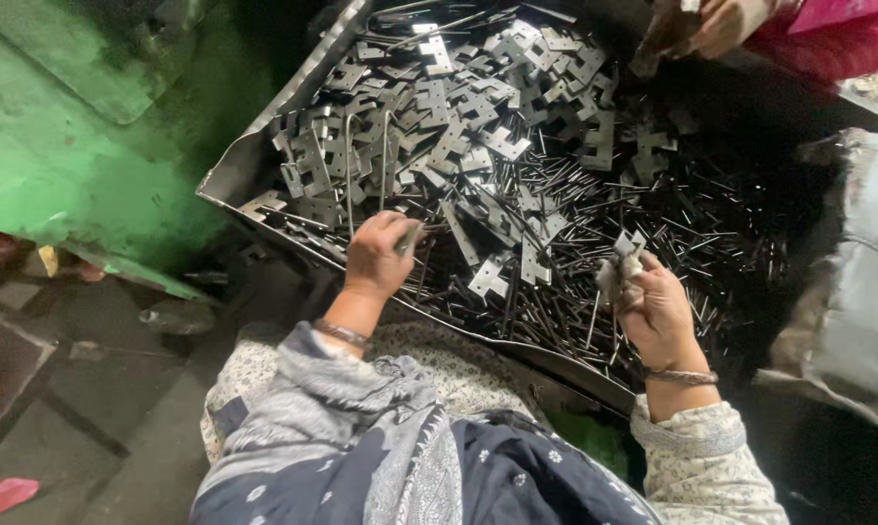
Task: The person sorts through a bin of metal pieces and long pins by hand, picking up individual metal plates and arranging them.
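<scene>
— While the left hand (pixel 379 255) rests at the near edge of the wide, dented sheet-metal tray (pixel 233 173), what does its grip hold?
— Its fingers are curled around a small flat grey metal piece (pixel 409 236), just above the thin dark steel pins (pixel 565 301).
— And the right hand (pixel 658 309)?
— Clenched on a small bunch of stamped grey metal brackets (pixel 622 261), raised just over the pins at the tray's near right.
— Where is the main heap?
— Notched grey bracket plates (pixel 458 117) pile up at the tray's far left. Another person's hand (pixel 721 24), in a pink sleeve (pixel 833 39), reaches in at the far right corner. A green painted machine body (pixel 79 146) stands left.
</scene>
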